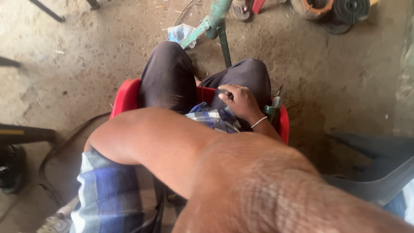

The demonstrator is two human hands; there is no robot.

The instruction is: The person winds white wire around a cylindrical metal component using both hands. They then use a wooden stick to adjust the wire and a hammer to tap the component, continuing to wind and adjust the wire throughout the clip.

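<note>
Seated on a red chair point(125, 97), dirt floor point(345, 86) below.

Right hand point(239, 100) rests on the right thigh point(246, 75), fingers curled, a thin bangle point(258, 122) at the wrist. Left arm point(181, 146) crosses the view close to the lens, elbow bent; its hand is out of sight. Checked blue cloth point(108, 194) at the lap and lower left. Green metal frame point(213, 21) stands between the knees. A grey chair point(379, 168) just beside, right. Dark cable point(56, 151) on the floor, left.

Red chair point(126, 97), blue plaid shirt point(110, 194)
</note>
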